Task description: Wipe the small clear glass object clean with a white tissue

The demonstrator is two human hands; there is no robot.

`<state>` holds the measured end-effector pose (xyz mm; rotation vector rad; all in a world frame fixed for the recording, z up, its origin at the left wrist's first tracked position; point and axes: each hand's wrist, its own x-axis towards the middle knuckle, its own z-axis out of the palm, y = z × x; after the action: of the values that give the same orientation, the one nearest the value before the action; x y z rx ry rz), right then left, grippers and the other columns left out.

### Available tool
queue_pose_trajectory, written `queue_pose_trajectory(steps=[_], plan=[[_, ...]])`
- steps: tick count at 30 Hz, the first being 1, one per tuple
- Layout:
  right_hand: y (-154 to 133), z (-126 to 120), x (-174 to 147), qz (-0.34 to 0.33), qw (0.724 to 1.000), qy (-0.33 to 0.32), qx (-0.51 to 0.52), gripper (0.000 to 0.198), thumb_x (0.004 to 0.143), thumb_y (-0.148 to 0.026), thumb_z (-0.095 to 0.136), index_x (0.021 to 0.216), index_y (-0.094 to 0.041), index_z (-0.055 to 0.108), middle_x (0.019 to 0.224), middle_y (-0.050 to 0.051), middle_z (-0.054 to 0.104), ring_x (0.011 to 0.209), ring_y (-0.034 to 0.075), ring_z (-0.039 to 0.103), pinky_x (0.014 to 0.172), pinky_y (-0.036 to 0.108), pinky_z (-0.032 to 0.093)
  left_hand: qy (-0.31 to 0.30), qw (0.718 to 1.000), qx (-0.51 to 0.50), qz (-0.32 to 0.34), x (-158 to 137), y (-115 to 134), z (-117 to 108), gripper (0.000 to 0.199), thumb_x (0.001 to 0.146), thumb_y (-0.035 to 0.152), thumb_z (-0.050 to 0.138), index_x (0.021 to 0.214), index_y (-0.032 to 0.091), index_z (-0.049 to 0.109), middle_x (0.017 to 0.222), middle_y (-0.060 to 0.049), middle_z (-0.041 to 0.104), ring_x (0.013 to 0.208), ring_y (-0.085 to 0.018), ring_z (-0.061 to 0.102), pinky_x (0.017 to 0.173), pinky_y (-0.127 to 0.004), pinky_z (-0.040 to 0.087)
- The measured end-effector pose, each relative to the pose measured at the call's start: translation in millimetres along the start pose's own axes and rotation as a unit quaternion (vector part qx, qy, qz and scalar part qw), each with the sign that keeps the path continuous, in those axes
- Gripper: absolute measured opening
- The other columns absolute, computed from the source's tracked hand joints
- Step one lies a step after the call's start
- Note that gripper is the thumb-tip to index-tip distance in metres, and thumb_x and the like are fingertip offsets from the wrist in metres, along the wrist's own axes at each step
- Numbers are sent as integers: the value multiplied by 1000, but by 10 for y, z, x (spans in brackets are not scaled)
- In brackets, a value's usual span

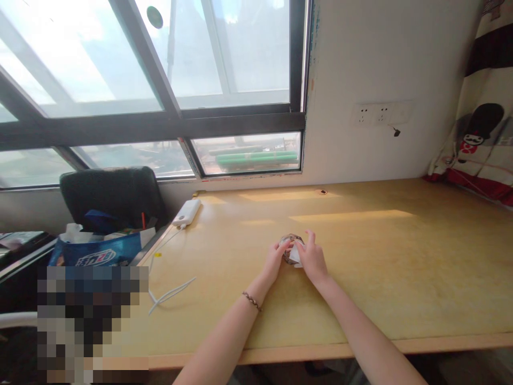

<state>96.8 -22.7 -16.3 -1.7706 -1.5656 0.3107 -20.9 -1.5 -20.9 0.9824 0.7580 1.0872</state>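
Above the middle of the table (401, 278), my two hands meet at a small round brown-and-white patterned object (291, 238); its exact kind is not clear. My left hand (274, 262) grips its left side, the thumb lying over the top. On the other side, my right hand (315, 260) pinches at a white, paper-like piece (295, 254) on the object, with one finger lifted away. Part of the object is hidden behind the fingers. A braided bracelet (252, 301) circles my left wrist.
A white power bank (186, 213) lies at the table's left edge, its white cable (172, 293) trailing over the tabletop. Left of the table are a blue bag (108, 248) and a dark chair (112, 192). A patterned curtain (481, 139) hangs at right.
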Motion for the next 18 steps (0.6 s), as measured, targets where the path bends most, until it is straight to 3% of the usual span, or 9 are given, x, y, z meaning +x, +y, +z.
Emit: queue_pose_trajectory(steps=[5, 10, 14, 18], plan=[[41, 37, 35, 20, 999, 15, 48, 35, 80, -32, 37, 108, -11, 41, 69, 10, 61, 65, 22, 59, 54, 26, 41, -56, 993, -100, 2, -46, 31, 60, 42, 68, 31, 59, 105, 12, 56, 105, -12, 59, 95, -24, 54, 76, -30, 42], [92, 105, 71, 73, 993, 10, 95, 35, 75, -34, 41, 101, -12, 46, 80, 12, 63, 72, 21, 59, 62, 28, 44, -86, 985, -148, 7, -54, 52, 59, 76, 59, 18, 68, 126, 24, 33, 120, -9, 49, 109, -25, 46, 88, -33, 36], [127, 136, 91, 101, 986, -8, 132, 37, 72, -35, 44, 100, -12, 48, 84, 11, 63, 75, 21, 59, 65, 28, 44, -96, 984, -146, 20, -58, 69, 62, 86, 56, 16, 70, 129, 28, 26, 127, -8, 42, 112, -24, 43, 90, -34, 36], [134, 146, 98, 126, 978, -7, 168, 32, 68, -34, 49, 93, -14, 53, 78, 7, 64, 70, 19, 60, 60, 27, 45, -100, 987, -123, 31, -88, 101, 106, 92, 51, 14, 73, 129, 27, 26, 123, -9, 46, 112, -26, 43, 90, -35, 37]])
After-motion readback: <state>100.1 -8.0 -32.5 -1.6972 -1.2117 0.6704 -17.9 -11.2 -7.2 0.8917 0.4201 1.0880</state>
